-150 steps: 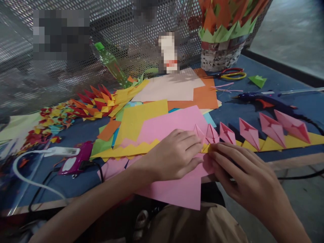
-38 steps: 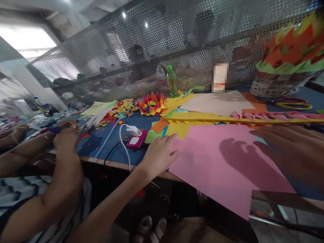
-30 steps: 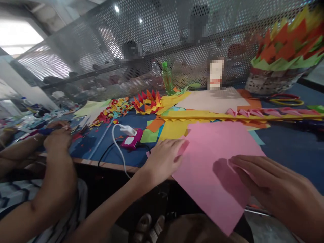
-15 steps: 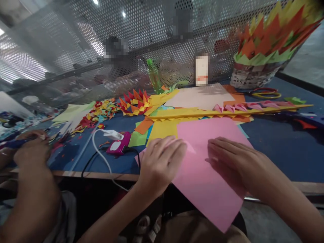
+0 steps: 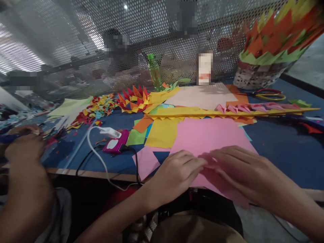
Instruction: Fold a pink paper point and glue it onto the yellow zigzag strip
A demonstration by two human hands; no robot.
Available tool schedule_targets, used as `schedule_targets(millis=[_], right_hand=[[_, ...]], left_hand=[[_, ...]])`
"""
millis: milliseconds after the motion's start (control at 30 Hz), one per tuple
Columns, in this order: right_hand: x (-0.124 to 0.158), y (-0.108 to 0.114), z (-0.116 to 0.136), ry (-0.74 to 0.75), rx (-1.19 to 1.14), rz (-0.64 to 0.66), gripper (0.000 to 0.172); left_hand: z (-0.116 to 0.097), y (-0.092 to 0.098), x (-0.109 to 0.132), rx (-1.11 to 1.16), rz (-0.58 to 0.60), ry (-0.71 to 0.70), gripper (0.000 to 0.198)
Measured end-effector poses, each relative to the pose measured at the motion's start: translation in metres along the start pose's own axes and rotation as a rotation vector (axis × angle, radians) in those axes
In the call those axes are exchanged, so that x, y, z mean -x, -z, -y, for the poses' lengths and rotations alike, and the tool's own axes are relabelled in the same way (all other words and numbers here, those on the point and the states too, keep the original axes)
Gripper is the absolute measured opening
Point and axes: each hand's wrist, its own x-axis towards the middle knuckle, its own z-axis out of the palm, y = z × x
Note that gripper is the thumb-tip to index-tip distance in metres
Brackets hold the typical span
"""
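A large pink sheet of paper [image 5: 207, 135] lies at the table's front edge, its near part bent up and hanging partly past the edge. My left hand [image 5: 181, 170] is closed, fingertips pinching the raised part of the sheet. Close beside it, my right hand [image 5: 240, 165] grips the same sheet from the right, its fingers pressed together. The fingertips of both hands nearly meet, and the fold between them is partly hidden. A smaller pink paper piece [image 5: 146, 162] rests left of my left hand.
Behind the sheet lie a yellow folded strip [image 5: 182, 112] with pink paper points [image 5: 244, 108] and scissors [image 5: 270, 95]. A magenta adapter [image 5: 116, 143] with cables sits to the left. Further back stand a green bottle [image 5: 155, 72] and a paper-decorated basket [image 5: 255, 76]. Another person's arm [image 5: 26, 158] works at far left.
My left hand has moved right and closed beside the right one. The pink sheet's near corner has come up from its low, hanging position. The small pink piece is now uncovered.
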Motion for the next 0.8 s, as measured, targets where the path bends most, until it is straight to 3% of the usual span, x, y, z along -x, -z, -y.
schedule_targets(millis=[133,233,367,500,800], right_hand=[[0.006,-0.020,0.004,-0.132,-0.087,-0.089,0.043],[0.007,-0.030,-0.001,-0.173,-0.075,-0.127,0.042],[0.009,-0.027,-0.001,-0.084,0.007,-0.156,0.033],[0.010,-0.021,0.002,-0.035,0.052,-0.099,0.023],[0.032,-0.026,0.006,0.065,0.241,-0.017,0.047]], left_hand=[[-0.003,0.000,-0.015,0.058,-0.031,0.132,0.016],[-0.004,-0.002,-0.023,0.049,-0.036,0.203,0.016],[0.000,-0.005,-0.027,0.050,0.003,0.225,0.011],[0.005,-0.009,-0.028,0.049,-0.004,0.219,0.013],[0.004,-0.009,-0.033,0.032,-0.030,0.213,0.014]])
